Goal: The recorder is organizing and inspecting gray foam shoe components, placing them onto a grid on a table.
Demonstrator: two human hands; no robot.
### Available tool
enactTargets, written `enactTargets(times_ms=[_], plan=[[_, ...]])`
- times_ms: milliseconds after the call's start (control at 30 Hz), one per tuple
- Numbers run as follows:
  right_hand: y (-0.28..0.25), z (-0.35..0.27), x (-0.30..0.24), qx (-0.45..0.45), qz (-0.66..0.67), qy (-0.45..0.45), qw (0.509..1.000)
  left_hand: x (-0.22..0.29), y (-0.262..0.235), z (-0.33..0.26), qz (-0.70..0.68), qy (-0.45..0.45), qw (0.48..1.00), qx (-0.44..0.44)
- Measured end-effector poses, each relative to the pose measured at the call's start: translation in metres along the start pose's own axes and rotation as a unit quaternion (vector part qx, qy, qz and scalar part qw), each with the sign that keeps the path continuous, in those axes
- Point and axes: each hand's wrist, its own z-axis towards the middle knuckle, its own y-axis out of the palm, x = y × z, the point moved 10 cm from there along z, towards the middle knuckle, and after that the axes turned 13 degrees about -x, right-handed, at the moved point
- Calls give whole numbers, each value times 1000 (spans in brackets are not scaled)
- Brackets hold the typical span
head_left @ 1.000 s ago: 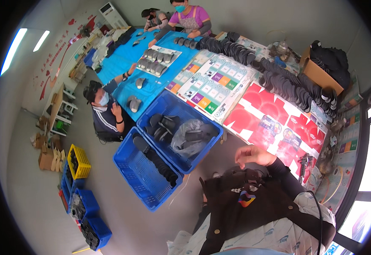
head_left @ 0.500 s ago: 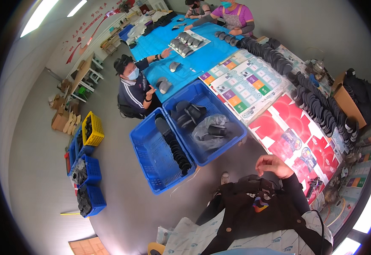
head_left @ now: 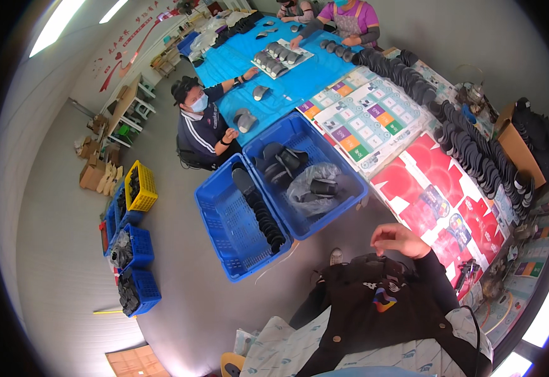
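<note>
My right hand (head_left: 401,241) hovers above the dark apron (head_left: 375,314) on my lap, near the red-and-white printed sheet (head_left: 416,182) at the table's edge. Its fingers are loosely bent and apart, with nothing visible in them. My left hand is out of sight. Ahead of me stand two blue plastic crates side by side. The left crate (head_left: 215,242) holds a row of dark curved pieces (head_left: 263,217) along its right side. Inside the right crate (head_left: 352,200) lie loose dark curved pieces (head_left: 281,162) and a clear plastic bag (head_left: 299,191).
Stacked dark curved pieces (head_left: 469,157) line the table's right side, beside an open cardboard box (head_left: 518,146). A masked person (head_left: 200,129) sits left of the blue-covered table (head_left: 284,103); two others are at its far end. More crates, including a yellow one (head_left: 142,191), stand left.
The seated person's raised hand has lowered and the other arm reaches slightly farther across the table. The view has shifted a little. My right hand stays nearly in place.
</note>
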Motion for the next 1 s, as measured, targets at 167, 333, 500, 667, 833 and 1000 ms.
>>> enactTargets(times_ms=[167, 333, 500, 667, 833, 1000], plan=[[12, 28, -17, -15, -139, 32, 990, 5, -3, -9, 0, 7, 1000, -13], [8, 49, -44, 1, -312, -14, 950, 40, -28, -52, 54, 80, 991, -88], [47, 126, -116, 23, -285, -72, 956, 83, -151, -161, 293, 15, 954, 58], [93, 192, -144, -102, -29, -152, 983, 120, -195, -202, 251, -74, 914, 310], [75, 165, -97, -143, -80, -105, 981, 231, -109, -142, 15, 109, 965, 237], [-125, -4, 70, 215, 12, 7, 976, 265, -77, -108, 17, 137, 969, 205]])
